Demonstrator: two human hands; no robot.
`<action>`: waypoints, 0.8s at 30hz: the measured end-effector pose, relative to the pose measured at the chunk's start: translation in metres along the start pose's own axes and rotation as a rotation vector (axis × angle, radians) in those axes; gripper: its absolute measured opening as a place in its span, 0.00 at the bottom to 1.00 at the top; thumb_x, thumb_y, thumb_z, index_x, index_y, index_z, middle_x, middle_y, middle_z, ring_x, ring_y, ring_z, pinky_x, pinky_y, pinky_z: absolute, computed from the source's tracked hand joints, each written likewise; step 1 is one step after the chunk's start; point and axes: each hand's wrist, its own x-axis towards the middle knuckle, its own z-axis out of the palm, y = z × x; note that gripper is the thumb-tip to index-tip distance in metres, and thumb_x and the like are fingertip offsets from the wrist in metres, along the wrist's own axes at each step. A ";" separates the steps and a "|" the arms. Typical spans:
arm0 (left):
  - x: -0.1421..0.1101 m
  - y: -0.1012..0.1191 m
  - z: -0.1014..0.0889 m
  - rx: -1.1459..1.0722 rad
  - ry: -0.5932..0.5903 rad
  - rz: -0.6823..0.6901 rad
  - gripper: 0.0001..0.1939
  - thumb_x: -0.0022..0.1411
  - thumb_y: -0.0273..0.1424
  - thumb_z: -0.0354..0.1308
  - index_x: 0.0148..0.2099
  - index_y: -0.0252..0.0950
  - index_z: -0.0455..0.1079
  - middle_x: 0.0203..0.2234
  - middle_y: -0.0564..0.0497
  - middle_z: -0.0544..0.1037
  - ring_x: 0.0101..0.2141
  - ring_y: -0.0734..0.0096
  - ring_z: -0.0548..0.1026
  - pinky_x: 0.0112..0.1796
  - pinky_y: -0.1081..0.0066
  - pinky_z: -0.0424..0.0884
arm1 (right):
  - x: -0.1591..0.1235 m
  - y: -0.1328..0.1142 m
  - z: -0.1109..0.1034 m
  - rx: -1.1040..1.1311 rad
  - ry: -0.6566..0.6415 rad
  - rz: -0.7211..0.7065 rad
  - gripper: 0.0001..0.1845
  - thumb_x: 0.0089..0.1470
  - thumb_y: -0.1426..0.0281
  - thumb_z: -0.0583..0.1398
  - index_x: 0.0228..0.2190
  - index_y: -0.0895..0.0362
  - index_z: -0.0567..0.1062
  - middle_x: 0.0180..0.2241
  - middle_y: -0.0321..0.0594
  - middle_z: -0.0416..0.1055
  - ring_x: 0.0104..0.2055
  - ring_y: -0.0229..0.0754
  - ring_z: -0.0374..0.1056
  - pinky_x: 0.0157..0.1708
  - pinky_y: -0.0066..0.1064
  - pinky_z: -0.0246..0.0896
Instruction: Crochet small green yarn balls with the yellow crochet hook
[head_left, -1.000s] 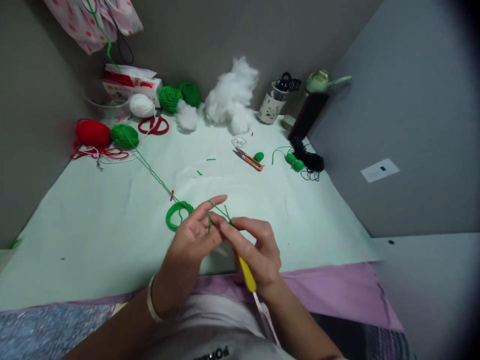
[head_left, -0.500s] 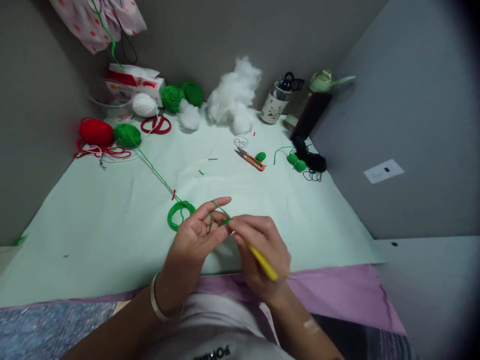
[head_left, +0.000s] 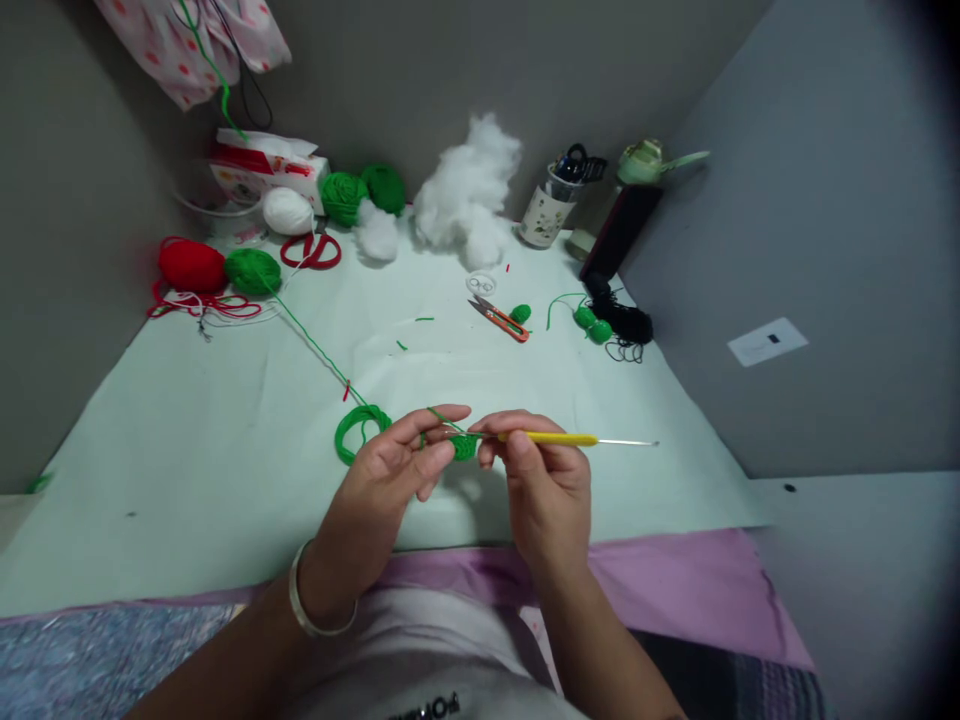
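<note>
My left hand point(head_left: 390, 470) pinches a small green crochet piece point(head_left: 463, 447), with green yarn looped over its forefinger. My right hand point(head_left: 544, 480) is closed on a yellow-handled crochet hook point(head_left: 555, 438) that lies level, its metal end pointing right. The yarn strand point(head_left: 315, 345) runs from my left hand across the pale table point(head_left: 187, 450), through a small green coil point(head_left: 358, 428), to a green yarn ball point(head_left: 252, 270) at the far left.
A red yarn ball point(head_left: 191, 265), red scissors point(head_left: 311, 250), a white ball point(head_left: 287, 210), two more green balls point(head_left: 360, 192) and a box point(head_left: 262, 165) sit at the back left. White stuffing point(head_left: 465, 200), a cup point(head_left: 546, 210), orange snips point(head_left: 501, 318), small green pieces point(head_left: 589, 322) and black thread point(head_left: 622, 322) lie further right.
My right hand has turned the hook from pointing down toward me to lying level, pointing right. The green piece now shows between both hands. My left hand has barely moved.
</note>
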 end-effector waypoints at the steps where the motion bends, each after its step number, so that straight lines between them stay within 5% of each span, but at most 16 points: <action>1: 0.000 0.001 -0.001 0.008 0.005 -0.002 0.12 0.64 0.34 0.68 0.50 0.43 0.83 0.29 0.56 0.74 0.25 0.78 0.59 0.28 0.75 0.58 | 0.001 -0.001 0.000 0.033 0.007 0.032 0.08 0.67 0.66 0.63 0.39 0.51 0.84 0.36 0.38 0.81 0.32 0.37 0.72 0.36 0.32 0.70; 8: 0.000 0.005 -0.002 0.008 0.056 -0.006 0.14 0.60 0.31 0.70 0.50 0.40 0.83 0.38 0.48 0.79 0.41 0.66 0.71 0.42 0.71 0.65 | 0.005 -0.008 0.000 0.072 -0.021 0.026 0.12 0.68 0.63 0.61 0.36 0.55 0.81 0.34 0.40 0.82 0.28 0.38 0.74 0.32 0.32 0.74; 11: -0.001 0.003 -0.005 0.055 0.065 0.016 0.15 0.60 0.32 0.71 0.50 0.41 0.83 0.38 0.49 0.77 0.39 0.67 0.70 0.40 0.71 0.65 | 0.001 -0.009 -0.001 0.004 -0.041 -0.025 0.11 0.70 0.66 0.58 0.38 0.54 0.81 0.36 0.40 0.83 0.31 0.38 0.76 0.34 0.32 0.74; 20: -0.001 -0.002 -0.002 0.195 0.141 0.139 0.16 0.60 0.27 0.71 0.51 0.43 0.81 0.32 0.56 0.73 0.31 0.75 0.68 0.38 0.76 0.67 | -0.011 -0.005 -0.003 -0.667 -0.191 -0.576 0.17 0.68 0.77 0.57 0.53 0.49 0.77 0.43 0.42 0.81 0.44 0.45 0.78 0.41 0.39 0.77; 24: -0.002 0.004 0.002 -0.152 0.024 -0.089 0.21 0.60 0.30 0.71 0.56 0.38 0.79 0.26 0.57 0.72 0.26 0.78 0.68 0.36 0.75 0.70 | -0.013 0.000 -0.005 -0.858 -0.168 -0.676 0.20 0.66 0.75 0.61 0.54 0.44 0.78 0.48 0.43 0.80 0.48 0.47 0.78 0.42 0.40 0.78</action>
